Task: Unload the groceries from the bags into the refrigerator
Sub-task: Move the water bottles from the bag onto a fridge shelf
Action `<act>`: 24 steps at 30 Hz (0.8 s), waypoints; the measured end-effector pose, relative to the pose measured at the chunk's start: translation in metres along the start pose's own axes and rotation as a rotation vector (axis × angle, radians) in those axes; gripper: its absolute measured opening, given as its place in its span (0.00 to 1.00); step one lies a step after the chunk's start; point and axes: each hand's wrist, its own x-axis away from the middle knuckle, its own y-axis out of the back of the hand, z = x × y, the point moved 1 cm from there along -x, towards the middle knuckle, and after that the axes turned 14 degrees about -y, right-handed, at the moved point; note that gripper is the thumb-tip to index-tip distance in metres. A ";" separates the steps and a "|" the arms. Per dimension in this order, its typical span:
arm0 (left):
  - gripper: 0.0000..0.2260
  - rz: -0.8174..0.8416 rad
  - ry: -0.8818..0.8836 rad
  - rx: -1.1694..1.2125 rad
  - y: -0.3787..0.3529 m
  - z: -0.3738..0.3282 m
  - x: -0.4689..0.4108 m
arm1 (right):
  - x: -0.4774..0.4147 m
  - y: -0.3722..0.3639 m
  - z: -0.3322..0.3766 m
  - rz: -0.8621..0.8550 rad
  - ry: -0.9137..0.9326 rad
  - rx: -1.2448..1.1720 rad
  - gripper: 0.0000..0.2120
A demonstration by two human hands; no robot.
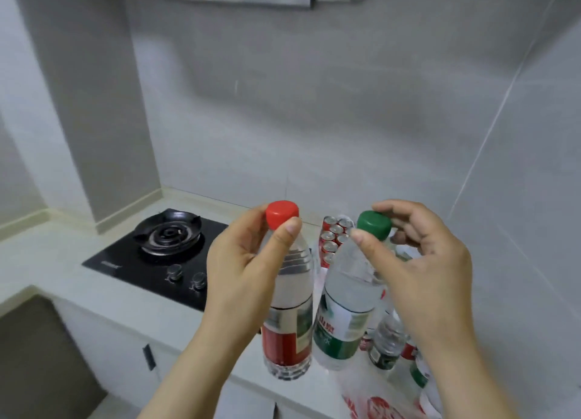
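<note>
Clear plastic, two water bottles, both taken by the top. The left hand (242,267) pinches the red-cap bottle (287,308) at the neck just under the cap, thumb in front and fingers curled behind. The right hand (418,261) pinches the green-cap bottle (342,311) on the cap itself, thumb and forefinger closed on it and the other fingers loosely curled. The bottles hang side by side, close together, over the front edge of the counter (125,299), to the right of the hob (151,261). Whether their bases are clear of the counter cannot be told. Behind them stands a pack of red cans (333,239), and at lower right a bag (377,399) holds smaller bottles. The refrigerator is not in view. Handling, as judged: both appear full, so heavy for a fingertip pinch, and the thin walls would dent if squeezed. The ribbed cap and the neck ring are the stiffest points. Held only at the cap, a bottle may swing or slip, so a wrap round the body at the label would be surer for carrying.
</note>
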 end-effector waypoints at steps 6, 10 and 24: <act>0.06 -0.075 -0.066 -0.022 0.062 -0.002 -0.033 | -0.011 -0.070 0.035 0.071 0.077 -0.170 0.17; 0.06 -0.102 -0.101 -0.082 0.103 -0.002 -0.051 | -0.017 -0.117 0.056 0.128 0.111 -0.251 0.14; 0.08 -0.337 -0.138 -0.401 0.220 -0.012 -0.076 | -0.031 -0.264 0.117 0.503 0.250 -0.422 0.15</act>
